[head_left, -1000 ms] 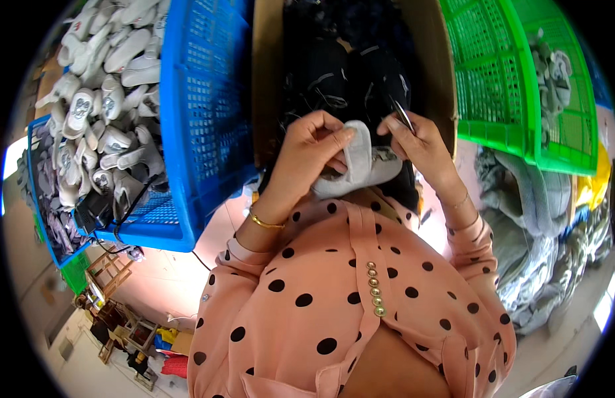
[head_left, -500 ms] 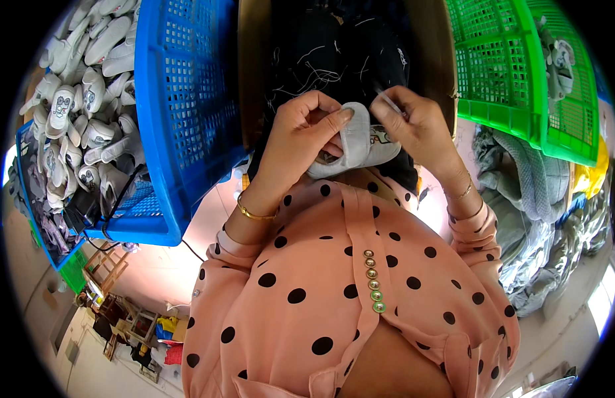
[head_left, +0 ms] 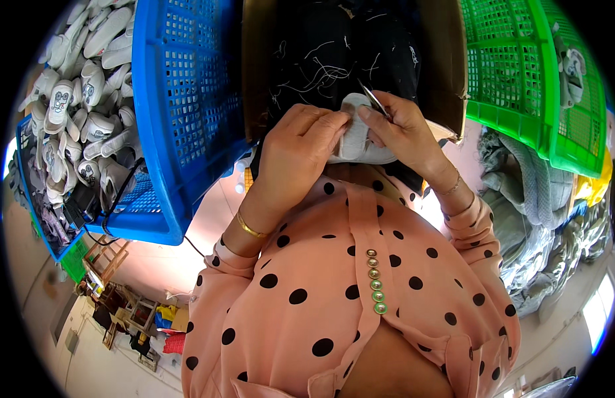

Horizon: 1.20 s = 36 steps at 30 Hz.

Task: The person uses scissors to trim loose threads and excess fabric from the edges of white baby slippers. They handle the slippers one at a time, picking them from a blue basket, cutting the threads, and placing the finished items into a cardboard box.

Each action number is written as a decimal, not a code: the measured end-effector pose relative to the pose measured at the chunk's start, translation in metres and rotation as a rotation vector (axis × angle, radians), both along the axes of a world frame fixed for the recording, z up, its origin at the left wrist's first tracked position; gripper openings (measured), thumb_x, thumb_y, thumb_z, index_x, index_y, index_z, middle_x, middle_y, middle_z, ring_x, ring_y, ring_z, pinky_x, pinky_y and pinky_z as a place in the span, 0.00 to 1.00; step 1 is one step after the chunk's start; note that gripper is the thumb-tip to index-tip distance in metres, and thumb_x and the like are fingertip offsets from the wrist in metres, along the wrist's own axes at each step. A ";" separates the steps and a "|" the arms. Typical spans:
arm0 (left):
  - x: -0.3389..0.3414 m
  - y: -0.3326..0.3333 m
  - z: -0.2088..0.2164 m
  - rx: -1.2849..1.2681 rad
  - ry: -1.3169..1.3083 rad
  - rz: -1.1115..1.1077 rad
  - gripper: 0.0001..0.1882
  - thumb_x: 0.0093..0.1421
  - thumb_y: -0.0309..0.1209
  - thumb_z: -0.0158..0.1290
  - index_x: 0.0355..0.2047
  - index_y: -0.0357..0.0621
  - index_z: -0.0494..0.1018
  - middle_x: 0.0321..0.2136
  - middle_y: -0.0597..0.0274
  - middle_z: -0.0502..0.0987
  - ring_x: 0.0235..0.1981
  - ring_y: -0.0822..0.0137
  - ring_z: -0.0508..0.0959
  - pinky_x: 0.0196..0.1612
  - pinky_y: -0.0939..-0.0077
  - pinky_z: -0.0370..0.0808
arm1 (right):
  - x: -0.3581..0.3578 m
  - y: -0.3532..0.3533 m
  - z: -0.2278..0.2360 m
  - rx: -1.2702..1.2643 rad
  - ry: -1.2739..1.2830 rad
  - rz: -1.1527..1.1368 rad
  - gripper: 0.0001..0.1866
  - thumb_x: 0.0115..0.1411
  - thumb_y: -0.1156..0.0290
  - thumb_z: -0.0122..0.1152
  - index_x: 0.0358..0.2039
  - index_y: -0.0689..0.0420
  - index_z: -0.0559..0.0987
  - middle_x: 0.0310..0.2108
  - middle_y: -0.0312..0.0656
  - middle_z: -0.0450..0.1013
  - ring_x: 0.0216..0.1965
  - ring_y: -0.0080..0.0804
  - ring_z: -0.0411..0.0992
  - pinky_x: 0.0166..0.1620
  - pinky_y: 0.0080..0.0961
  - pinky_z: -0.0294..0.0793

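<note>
Closer to the left hand (head_left: 304,147) than half a second ago, the right hand (head_left: 402,136) now sits over the right part of the slipper (head_left: 355,139), and the printed patch seen before is covered or turned away. Nearest, across the bottom and centre of the frame, is a pink shirt (head_left: 301,259) with black dots and a column of round buttons (head_left: 375,282). A gold bangle (head_left: 252,226) circles the left wrist. Just above centre, the left hand has its fingers bent closed on the slipper's left edge. The right hand is closed around a pointed metal blade (head_left: 375,101) whose tip aims toward the upper left; whether the blade touches the slipper, I cannot tell. The grey slipper lies between both hands, partly hidden by them. Beyond it, at top centre, loose white threads (head_left: 324,76) lie on black trousers (head_left: 307,46), with a brown box (head_left: 451,60) around the legs. At upper left, a blue basket (head_left: 188,99) stands beside a large heap of pale shoes (head_left: 88,86); at upper right, a green basket (head_left: 506,66) has a grey piece (head_left: 573,76) in it. Below that, at right, are grey cloth (head_left: 520,186) and a yellow bag (head_left: 593,182). Farther off, at lower left, stands a wooden stool (head_left: 103,257).
</note>
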State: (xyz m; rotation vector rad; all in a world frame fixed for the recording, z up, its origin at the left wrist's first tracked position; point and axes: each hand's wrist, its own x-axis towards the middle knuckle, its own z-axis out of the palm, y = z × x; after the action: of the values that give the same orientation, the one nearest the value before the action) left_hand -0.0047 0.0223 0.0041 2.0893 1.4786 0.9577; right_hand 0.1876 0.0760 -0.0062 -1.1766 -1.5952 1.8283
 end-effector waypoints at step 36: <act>0.008 -0.001 -0.007 -0.690 -0.750 0.257 0.10 0.58 0.26 0.61 0.41 0.37 0.80 0.27 0.68 0.80 0.28 0.82 0.74 0.32 0.90 0.69 | 0.004 0.015 0.031 1.131 -0.876 0.321 0.22 0.55 0.48 0.64 0.22 0.52 0.69 0.12 0.32 0.63 0.15 0.29 0.68 0.22 0.26 0.67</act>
State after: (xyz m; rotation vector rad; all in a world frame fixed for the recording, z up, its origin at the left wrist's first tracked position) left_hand 0.0035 0.0217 -0.0025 0.9220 1.3864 0.9751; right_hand 0.1913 0.0911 0.0250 -1.1588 -2.7936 0.1692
